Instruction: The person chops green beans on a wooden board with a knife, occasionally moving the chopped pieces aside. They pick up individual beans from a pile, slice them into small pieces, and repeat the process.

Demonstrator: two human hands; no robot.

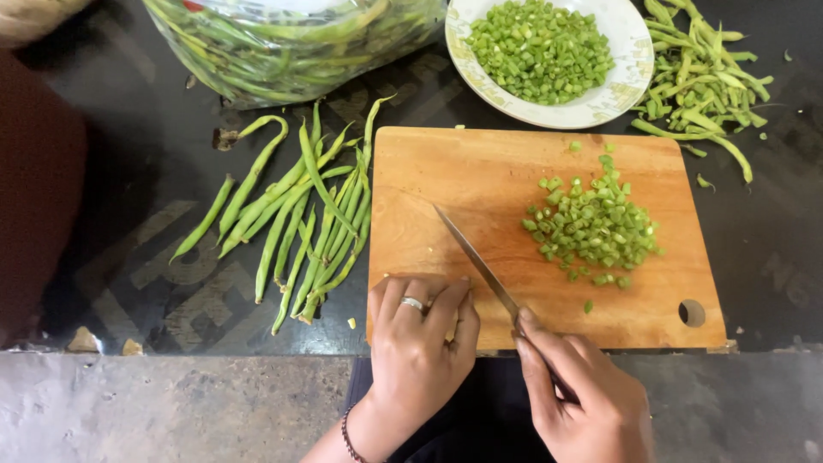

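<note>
Cutting board (480,180) as landmark: chopped bean pile (591,227) on its right half; whole beans (300,223) left of it; plate (600,103) behind; bag (283,43) behind-left; trimmings (703,86) behind-right.

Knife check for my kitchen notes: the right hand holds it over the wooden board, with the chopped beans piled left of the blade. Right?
Not quite. The head view shows the chopped beans piled right of the knife blade; the right hand does hold it over the wooden board.

Knife (476,261) in right hand (583,399), chopped beans (593,227) on board (480,171).
</note>
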